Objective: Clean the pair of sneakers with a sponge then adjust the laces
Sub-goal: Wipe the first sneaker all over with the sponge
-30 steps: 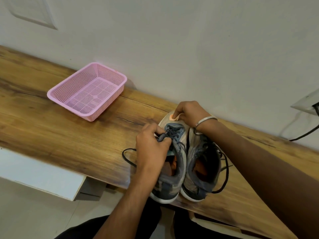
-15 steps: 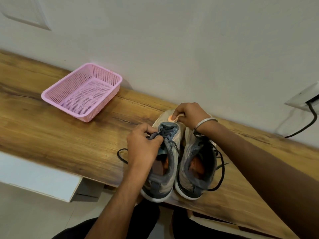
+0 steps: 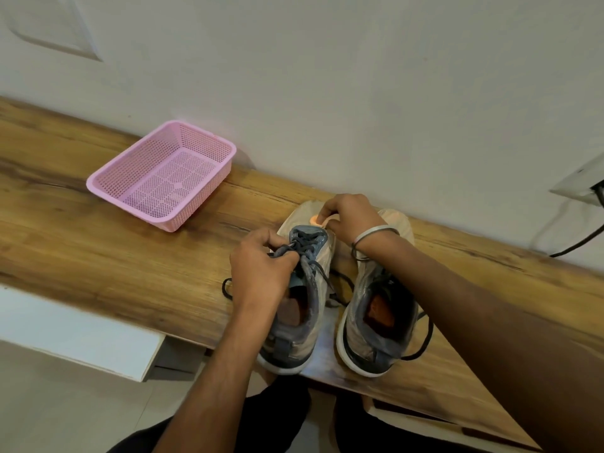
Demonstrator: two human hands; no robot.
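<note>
Two grey sneakers stand side by side on the wooden shelf, heels toward me. My left hand point(image 3: 261, 266) grips the tongue and dark laces of the left sneaker point(image 3: 304, 308). My right hand point(image 3: 351, 217) holds a small orange sponge point(image 3: 322, 220) against the toe of the left sneaker, its fingers curled round it. The right sneaker point(image 3: 376, 325) sits under my right wrist, and its loose black lace point(image 3: 425, 338) trails off to the right. Most of the sponge is hidden by my fingers.
A pink perforated plastic basket point(image 3: 163, 178) stands on the wooden shelf point(image 3: 98, 256) to the left, near the wall. A wall socket with a black cable point(image 3: 585, 237) is at the right. The shelf's front edge runs just under the sneakers' heels.
The two sneakers now stand slightly further apart. Both hands keep their holds at the toe and tongue of the left sneaker. The camera view has shifted a little.
</note>
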